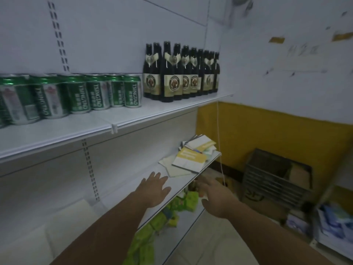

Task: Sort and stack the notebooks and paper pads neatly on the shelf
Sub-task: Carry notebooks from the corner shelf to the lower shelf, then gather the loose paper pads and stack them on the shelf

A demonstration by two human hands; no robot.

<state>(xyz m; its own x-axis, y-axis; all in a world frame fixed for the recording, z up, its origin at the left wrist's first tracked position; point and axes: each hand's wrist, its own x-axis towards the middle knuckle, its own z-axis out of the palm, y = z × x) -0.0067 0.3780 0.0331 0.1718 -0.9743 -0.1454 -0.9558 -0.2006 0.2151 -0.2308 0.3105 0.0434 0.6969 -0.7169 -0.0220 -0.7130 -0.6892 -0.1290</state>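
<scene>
Loose heap of notebooks (pixel 192 158) at the far right end of the middle shelf (pixel 178 182), lying crooked over one another. On top, two with yellow-and-white covers, corners pointing different ways. Underneath, pale pads (pixel 174 170) flat on the shelf, sticking out to the left. Nothing squared, nothing sorted by kind.

Over the shelf, palm down, the left hand (pixel 155 190), near the pads but apart from them; grip wide, fingers straight and spread, holding nothing. Cannot tell whether touching the shelf or just above. In front of the shelf's edge and lower, the right hand (pixel 215 196), blurred; grip wide as well, fingers stretched toward the heap, empty.

Probably the very start of the work: reaching in, no notebook taken yet. Next move likely calls for lifting the top notebooks off first, then separating covers from plain pads, then tapping each stack square. Some care needed near the thin cord (pixel 219 134) hanging just past the heap.

Farther out: green cans (pixel 76 94) and dark bottles (pixel 181 73) on the shelf above, green packs (pixel 172 213) on the one below, a dark crate (pixel 275 176) on the floor.
</scene>
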